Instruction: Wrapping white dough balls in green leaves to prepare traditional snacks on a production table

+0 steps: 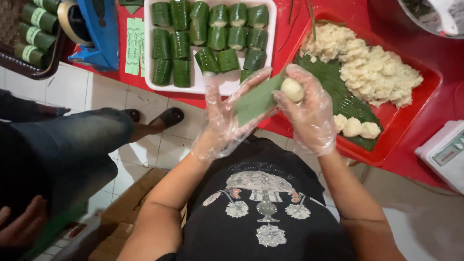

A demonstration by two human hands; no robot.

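Seen from above, a person's two hands in thin clear plastic gloves work over the near edge of a red desk (425,159). The left hand (224,118) lies open with its fingers spread wide, and a strip of green leaf (256,100) rests across its palm and fingers. The right hand (309,113) is closed around a small pale rice ball (292,89), pinched at the fingertips and touching the far right end of the leaf.

The rice ball looks soft, light and sticky, so it probably dents under a hard squeeze; a gentle cupped hold around its sides suits it. The leaf seems thin, limp and easy to tear, best supported flat from beneath.

To the right, a red tray (425,77) lined with leaf holds a heap of rice (372,67), with three shaped balls (356,128) at its near end. Far and centre, a white tray (193,88) holds rows of green leaf rolls (208,36). Far left are a blue tape dispenser (99,34) and a dark basket (48,65) of labelled rolls. Another person sits at the left, one hand (21,224) near the lower corner. A white scale (447,152) sits at the right edge.
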